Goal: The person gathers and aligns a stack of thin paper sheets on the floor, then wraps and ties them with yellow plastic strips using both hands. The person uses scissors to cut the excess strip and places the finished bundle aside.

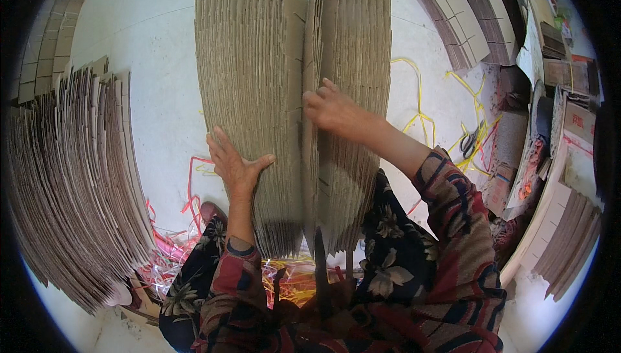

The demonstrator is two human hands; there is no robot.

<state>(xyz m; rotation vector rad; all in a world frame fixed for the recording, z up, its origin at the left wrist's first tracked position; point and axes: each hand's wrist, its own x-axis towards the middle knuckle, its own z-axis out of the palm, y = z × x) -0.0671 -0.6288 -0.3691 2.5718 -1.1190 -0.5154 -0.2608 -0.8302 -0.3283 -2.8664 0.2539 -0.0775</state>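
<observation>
In front of me a thick row of brown cardboard sheets stands on edge between my knees. A gap splits it, with the right part of the row apart from the left. My left hand rests on the left part, its thumb stretched out over the top edges and its fingers spread along the outer side. A few sheets stand in the gap. My right hand is closed at their top edge with bent fingers, gripping a cardboard sheet. The sheet's lower part is hidden between the others.
At the left stands another long row of cardboard. Flat cardboard stacks lie at the far right, with scissors and loose yellow strapping on the floor. Red and white straps are heaped near my left leg.
</observation>
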